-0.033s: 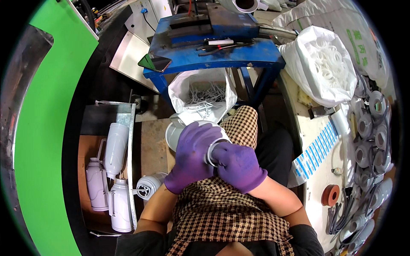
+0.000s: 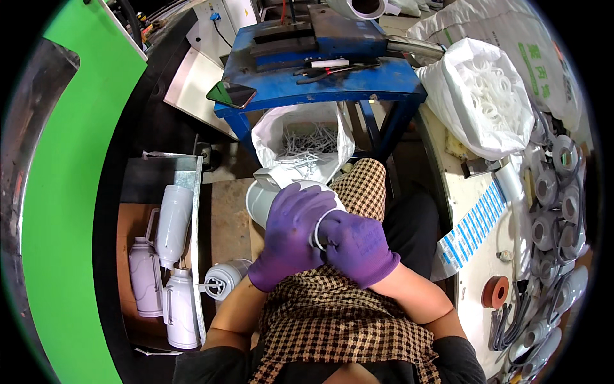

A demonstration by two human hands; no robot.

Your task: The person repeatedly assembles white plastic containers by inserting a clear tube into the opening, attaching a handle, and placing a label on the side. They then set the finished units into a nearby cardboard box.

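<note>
A pale grey-white thermos flask body point(image 2: 257, 203) lies tilted across my lap, its wide end pointing away to the left. My left hand point(image 2: 291, 233), in a purple glove, is wrapped over it. At the flask's near end, my gloved right hand point(image 2: 359, 248) is closed around a thin white ring point(image 2: 316, 233) at the mouth. The right fingertips are partly hidden there, so I cannot tell how the ring sits on the flask. Both hands are close together above the checked apron point(image 2: 332, 326).
Thermos flasks point(image 2: 181, 307) stand and lie in a box at left; another flask point(image 2: 224, 279) lies beside it. Ahead are a blue bench point(image 2: 332, 93) with phone and pliers, and a sack of grey pins point(image 2: 265, 137). At right sit a sack of white rings point(image 2: 448, 96) and grey parts.
My right hand has shifted very slightly up and left at the flask's mouth, and the white ring looks thinner. The flask has tilted a little; all else is unchanged.
</note>
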